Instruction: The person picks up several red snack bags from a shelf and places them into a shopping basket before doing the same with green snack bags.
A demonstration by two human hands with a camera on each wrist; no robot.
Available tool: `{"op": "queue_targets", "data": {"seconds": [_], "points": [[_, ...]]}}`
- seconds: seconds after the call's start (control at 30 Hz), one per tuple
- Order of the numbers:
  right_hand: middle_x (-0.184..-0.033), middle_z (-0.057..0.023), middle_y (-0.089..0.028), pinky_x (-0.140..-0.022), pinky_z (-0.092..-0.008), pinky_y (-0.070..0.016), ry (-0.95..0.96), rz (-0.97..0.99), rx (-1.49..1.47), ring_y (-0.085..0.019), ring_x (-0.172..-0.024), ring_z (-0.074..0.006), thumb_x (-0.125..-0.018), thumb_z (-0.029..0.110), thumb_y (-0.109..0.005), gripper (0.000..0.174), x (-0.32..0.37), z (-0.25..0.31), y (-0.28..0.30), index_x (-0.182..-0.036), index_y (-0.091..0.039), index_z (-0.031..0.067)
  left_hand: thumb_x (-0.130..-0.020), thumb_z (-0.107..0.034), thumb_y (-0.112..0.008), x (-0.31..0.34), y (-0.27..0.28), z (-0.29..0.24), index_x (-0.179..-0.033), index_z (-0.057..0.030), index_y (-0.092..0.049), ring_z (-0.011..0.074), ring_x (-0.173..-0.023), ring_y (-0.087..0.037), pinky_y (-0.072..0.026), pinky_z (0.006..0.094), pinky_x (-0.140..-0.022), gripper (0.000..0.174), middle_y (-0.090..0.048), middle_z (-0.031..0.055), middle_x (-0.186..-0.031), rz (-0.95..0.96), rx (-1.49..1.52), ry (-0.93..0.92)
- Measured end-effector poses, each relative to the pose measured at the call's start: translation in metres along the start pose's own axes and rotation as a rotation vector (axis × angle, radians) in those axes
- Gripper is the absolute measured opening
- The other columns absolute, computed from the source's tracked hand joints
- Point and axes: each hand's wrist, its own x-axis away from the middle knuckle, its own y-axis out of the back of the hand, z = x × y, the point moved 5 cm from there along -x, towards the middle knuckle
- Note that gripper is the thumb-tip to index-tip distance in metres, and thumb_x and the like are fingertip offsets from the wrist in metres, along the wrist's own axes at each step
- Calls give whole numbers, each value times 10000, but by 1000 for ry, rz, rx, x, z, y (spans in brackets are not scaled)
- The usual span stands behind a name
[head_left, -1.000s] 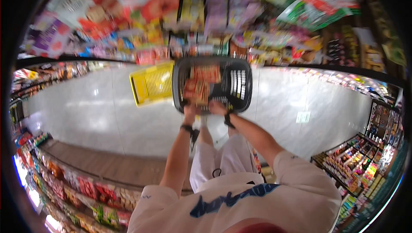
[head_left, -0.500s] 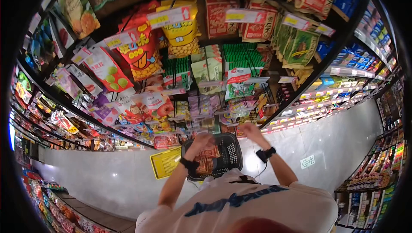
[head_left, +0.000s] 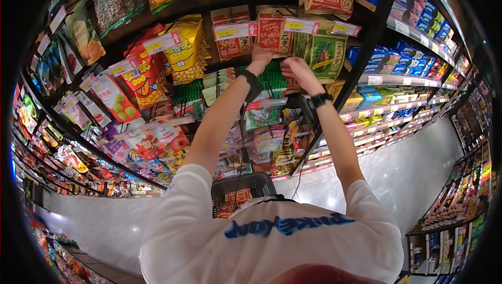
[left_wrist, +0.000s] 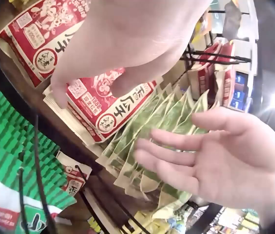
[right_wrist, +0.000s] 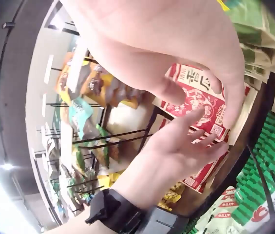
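Note:
Both hands are raised to the hanging snack shelf. My left hand (head_left: 261, 55) reaches to the lower left corner of a red-and-tan seed bag (head_left: 270, 30). In the right wrist view, the left fingers (right_wrist: 210, 155) are spread, with their tips at the bag's edge. Another red seed bag (head_left: 232, 49) hangs to its left. Just right of the left hand is my right hand (head_left: 299, 71), close in front of the green-and-tan bags (head_left: 328, 56). Its palm and loosely extended fingers (left_wrist: 176, 161) show in the left wrist view, holding nothing. Green striped packs (head_left: 274, 81) hang below.
A dark basket (head_left: 251, 180) with red packs (head_left: 236, 199) in it is low in front of the body. Yellow snack bags (head_left: 185, 49) hang at left. Shelves of blue boxes (head_left: 389, 56) run off to the right. Price tags (head_left: 302, 25) project from hooks. Grey floor (head_left: 361, 179) lies behind.
The hands were at the basket's near rim, then lifted apart over it, and are now up at the seed bags. The view has tilted up, and the yellow basket has gone from sight.

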Motion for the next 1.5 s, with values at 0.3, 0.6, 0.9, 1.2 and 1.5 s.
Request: {"op": "queue_targets", "data": {"seconds": [0.3, 0.6, 0.9, 1.2, 1.5], "points": [[-1221, -154, -454, -857, -389, -481, -145, 84, 158, -505, -1010, -243, -936, 361, -533, 597, -40, -23, 1, -1386, -393, -7, -728, -421, -784, -8, -10, -10, -1355, -13, -272, 443, -1260, -416, -389, 554, -994, 906, -411, 285, -1351, -361, -266, 90], [-1505, -180, -292, -947, -477, -482, -192, -6, 103, -332, -1370, -353, -943, 446, -528, 749, 57, -14, -14, -1479, -235, 12, -855, -236, -738, 51, 27, -51, -1137, 35, -506, 151, -872, -653, -521, 293, -740, 455, -674, 124, -1020, 146, 445, -270], [-1076, -154, -652, -627, -306, -593, 177, -83, -344, -704, -823, -249, -939, 354, -607, 495, 166, 34, -27, -1241, -476, -15, -881, -246, -719, 168, 51, -94, -1177, 33, -534, 129, -937, -643, -522, 277, -824, 447, -659, 102, -1097, 368, 457, -181], [-965, -140, -684, -517, -252, -563, 201, -97, -268, -698, -707, -198, -961, 284, -587, 382, 213, 45, -34, -1171, -520, -27, -884, -252, -712, 195, 72, -128, -1147, 45, -543, 112, -862, -658, -536, 267, -768, 431, -683, 99, -1010, 444, 405, -217], [-1007, -162, -661, -510, -282, -575, 126, -78, -290, -701, -733, -234, -976, 232, -554, 319, 262, 27, -40, -1139, -510, -39, -861, -254, -736, 250, 75, -100, -1169, 56, -524, 105, -941, -610, -499, 277, -846, 485, -656, 98, -1063, 453, 370, -265]]}}
